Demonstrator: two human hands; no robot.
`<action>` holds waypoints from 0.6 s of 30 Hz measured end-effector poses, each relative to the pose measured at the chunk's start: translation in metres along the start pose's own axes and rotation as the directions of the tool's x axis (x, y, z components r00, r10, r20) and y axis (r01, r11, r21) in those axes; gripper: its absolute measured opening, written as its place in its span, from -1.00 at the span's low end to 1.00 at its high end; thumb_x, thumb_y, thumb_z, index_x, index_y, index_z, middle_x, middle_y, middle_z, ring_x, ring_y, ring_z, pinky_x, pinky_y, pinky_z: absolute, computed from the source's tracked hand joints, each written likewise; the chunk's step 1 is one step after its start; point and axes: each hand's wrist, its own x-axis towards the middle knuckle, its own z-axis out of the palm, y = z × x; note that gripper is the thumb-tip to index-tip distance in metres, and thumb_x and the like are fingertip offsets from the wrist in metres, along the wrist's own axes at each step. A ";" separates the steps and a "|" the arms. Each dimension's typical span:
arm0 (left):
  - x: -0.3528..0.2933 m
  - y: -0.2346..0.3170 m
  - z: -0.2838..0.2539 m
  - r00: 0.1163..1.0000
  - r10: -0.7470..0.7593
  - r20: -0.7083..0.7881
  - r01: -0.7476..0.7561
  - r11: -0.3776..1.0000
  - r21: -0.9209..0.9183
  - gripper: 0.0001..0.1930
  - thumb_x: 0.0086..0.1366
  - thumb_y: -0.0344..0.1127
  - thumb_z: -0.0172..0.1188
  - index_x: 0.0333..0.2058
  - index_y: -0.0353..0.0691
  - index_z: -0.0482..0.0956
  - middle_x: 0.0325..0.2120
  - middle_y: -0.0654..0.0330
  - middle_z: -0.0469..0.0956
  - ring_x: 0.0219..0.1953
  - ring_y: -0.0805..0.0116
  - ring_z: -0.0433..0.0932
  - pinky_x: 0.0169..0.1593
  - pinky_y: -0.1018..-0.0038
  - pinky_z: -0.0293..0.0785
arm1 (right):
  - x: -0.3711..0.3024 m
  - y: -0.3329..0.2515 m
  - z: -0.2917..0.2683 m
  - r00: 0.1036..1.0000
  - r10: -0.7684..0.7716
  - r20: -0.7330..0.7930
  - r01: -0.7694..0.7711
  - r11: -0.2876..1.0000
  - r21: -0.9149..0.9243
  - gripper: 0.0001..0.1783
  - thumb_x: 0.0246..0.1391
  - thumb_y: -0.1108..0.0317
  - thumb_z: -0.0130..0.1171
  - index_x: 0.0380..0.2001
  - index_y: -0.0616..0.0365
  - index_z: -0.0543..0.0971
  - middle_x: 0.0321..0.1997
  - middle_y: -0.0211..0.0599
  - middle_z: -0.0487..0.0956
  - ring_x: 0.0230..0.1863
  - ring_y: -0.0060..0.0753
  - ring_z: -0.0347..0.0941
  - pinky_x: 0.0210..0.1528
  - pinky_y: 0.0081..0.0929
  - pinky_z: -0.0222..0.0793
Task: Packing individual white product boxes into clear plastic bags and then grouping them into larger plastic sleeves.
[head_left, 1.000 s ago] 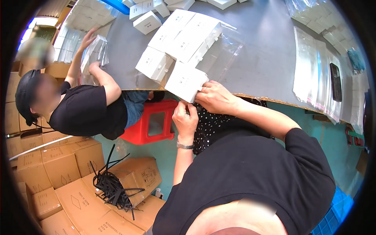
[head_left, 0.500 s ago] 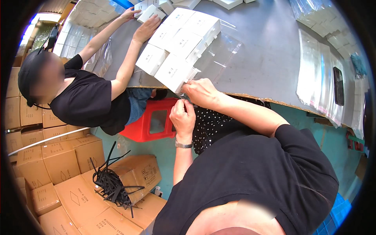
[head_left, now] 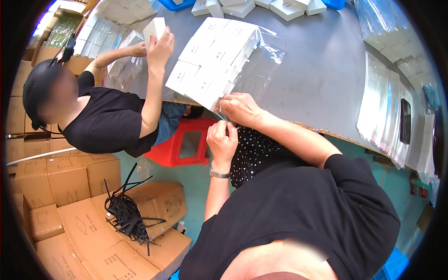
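A block of white cartons [head_left: 207,60] lies in rows near the table's front edge, with a clear plastic bag [head_left: 263,70] around it and spreading out to its right. At the block's near corner my right hand [head_left: 240,109] is closed, its fingers pinching the bag's film beside the cartons. Just below the table edge, my left hand [head_left: 221,143] is closed in a fist on the loose near end of the film. Its fingertips are partly hidden, and a metal watch sits on that wrist.
At the left a co-worker holds a white box [head_left: 155,32]. More white boxes [head_left: 284,9] lie at the table's far side. Flat clear bags [head_left: 378,102] and a black phone [head_left: 405,121] are at the right. A red stool [head_left: 179,147], brown cartons [head_left: 84,219] and black straps [head_left: 128,212] stand below.
The cartons now sit closer together, the gap between the near ones gone. My hands stay at the near corner. The co-worker's hands have left the table and raised a white box.
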 end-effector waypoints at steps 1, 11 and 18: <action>-0.003 -0.001 -0.003 1.000 -0.013 0.018 0.013 1.000 0.000 -0.86 0.18 -0.44 0.15 -0.53 -0.28 0.42 -0.58 0.02 0.49 -0.47 -0.05 0.48 -0.31 0.13 0.39 | 0.001 -0.005 0.004 0.996 0.090 -0.019 -0.090 0.995 0.031 -0.92 0.02 0.32 0.22 -0.41 0.00 0.67 -0.40 -0.35 0.61 -0.35 -0.18 0.60 -0.35 -0.28 0.53; 0.047 -0.023 -0.042 0.991 -0.102 -0.092 0.077 0.967 -0.242 -0.84 0.27 -0.34 0.25 -0.42 -0.31 0.55 -0.49 0.06 0.57 -0.46 0.13 0.53 -0.34 0.24 0.45 | -0.017 0.049 -0.087 0.957 -0.140 0.255 0.165 0.983 -0.079 -0.77 0.04 0.35 0.24 -0.17 0.04 0.63 -0.18 -0.32 0.61 0.03 -0.10 0.43 0.15 -0.26 0.36; 0.158 -0.029 0.013 0.959 0.280 0.037 -0.279 0.916 0.289 -0.31 0.31 0.08 0.17 0.31 -0.12 0.28 0.31 -0.13 0.22 0.40 -0.13 0.07 0.42 0.03 -0.06 | -0.005 0.069 -0.113 0.863 -0.183 0.471 0.191 0.981 0.033 -0.88 0.08 0.30 0.22 -0.40 0.09 0.53 -0.22 -0.32 0.52 -0.08 -0.12 0.42 0.02 -0.29 0.41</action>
